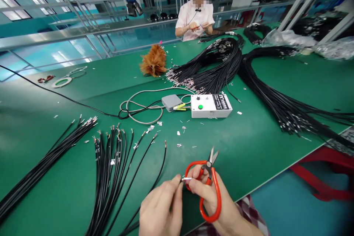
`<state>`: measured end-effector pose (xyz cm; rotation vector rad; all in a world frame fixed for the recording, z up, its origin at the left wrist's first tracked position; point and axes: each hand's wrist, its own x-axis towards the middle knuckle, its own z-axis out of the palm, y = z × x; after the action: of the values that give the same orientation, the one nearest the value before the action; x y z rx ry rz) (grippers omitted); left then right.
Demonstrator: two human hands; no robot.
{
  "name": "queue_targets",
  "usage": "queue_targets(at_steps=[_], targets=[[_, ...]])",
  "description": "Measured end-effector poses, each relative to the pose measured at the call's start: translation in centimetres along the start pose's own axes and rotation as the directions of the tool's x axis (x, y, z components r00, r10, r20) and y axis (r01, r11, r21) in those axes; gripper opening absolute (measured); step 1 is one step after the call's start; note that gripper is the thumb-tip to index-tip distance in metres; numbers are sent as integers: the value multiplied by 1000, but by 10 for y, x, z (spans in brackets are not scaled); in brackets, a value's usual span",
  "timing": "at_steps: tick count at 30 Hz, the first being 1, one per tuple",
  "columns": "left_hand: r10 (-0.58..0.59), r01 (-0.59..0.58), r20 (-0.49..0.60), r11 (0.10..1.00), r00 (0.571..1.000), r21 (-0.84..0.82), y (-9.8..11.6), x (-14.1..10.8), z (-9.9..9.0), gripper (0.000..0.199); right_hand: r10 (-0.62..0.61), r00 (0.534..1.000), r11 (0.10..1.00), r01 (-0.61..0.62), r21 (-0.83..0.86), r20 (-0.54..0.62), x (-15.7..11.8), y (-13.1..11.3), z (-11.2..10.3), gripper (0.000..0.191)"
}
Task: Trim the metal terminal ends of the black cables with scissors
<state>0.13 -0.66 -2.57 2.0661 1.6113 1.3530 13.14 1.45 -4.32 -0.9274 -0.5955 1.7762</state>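
Note:
In the head view, my left hand [162, 204] is closed on a black cable [181, 180] near its stripped end. Pale, shiny inner strands or foil stick out toward my right hand [228, 206], whose thumb and index finger pinch them. That same hand carries scissors [219, 199] with orange handles looped round its fingers; their short blades point up and away, slightly parted, with nothing between them. Left of my hands, several black cables [103, 177] lie fanned out with stripped ends facing away. Another cable bundle [55, 155] lies farther left.
A white control box [211, 112] with a green button stands mid-table beside a grey pedal-like block [171, 102] and looped cords. Behind are a brown feather duster [153, 61] and large cable bundles [212, 62]. Scraps litter the green table. A person [195, 20] works opposite. A red stool [323, 173] stands right.

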Motion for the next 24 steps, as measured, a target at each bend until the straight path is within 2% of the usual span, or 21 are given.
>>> queue_targets(at_steps=[3, 4, 6, 9, 12, 15, 17, 19, 21, 24], targets=[[-223, 241, 125, 956, 967, -165, 3, 4, -3, 10, 29, 999, 999, -30, -45, -24, 0, 5, 0, 27], [-267, 294, 155, 936, 951, -193, 4, 5, -4, 9, 20, 1000, 999, -21, -48, -21, 0, 5, 0, 27], [-292, 325, 173, 923, 941, -206, 6, 5, -4, 7, -31, 999, 999, 32, -41, 4, 0, 4, -1, 25], [-211, 227, 133, 966, 969, -126, 4, 1, -2, 7, -100, 994, 994, 102, -40, 44, -1, -3, 0, 24], [-5, 3, 50, 999, 999, 41, -1, -4, 1, 14, -77, 997, 996, 78, -53, 20, -3, -8, 2, 22], [165, -169, 42, 971, 985, 170, -5, -6, 1, 23, -52, 999, 997, 51, -57, -5, -3, -12, 5, 23], [183, -188, 43, 966, 982, 180, -5, -6, 0, 24, -53, 999, 995, 53, -81, 6, -2, -15, 5, 23], [132, -137, 56, 984, 990, 113, -3, -3, -2, 20, -60, 998, 988, 63, -139, 30, 1, -19, 3, 22], [27, -27, 138, 1000, 990, -6, 1, 2, -4, 16, -64, 996, 970, 75, -229, 57, 3, -26, 1, 19], [-115, 159, 283, 978, 952, -136, 6, 8, -6, 16, -72, 992, 916, 105, -387, 100, 5, -36, -2, 14]])
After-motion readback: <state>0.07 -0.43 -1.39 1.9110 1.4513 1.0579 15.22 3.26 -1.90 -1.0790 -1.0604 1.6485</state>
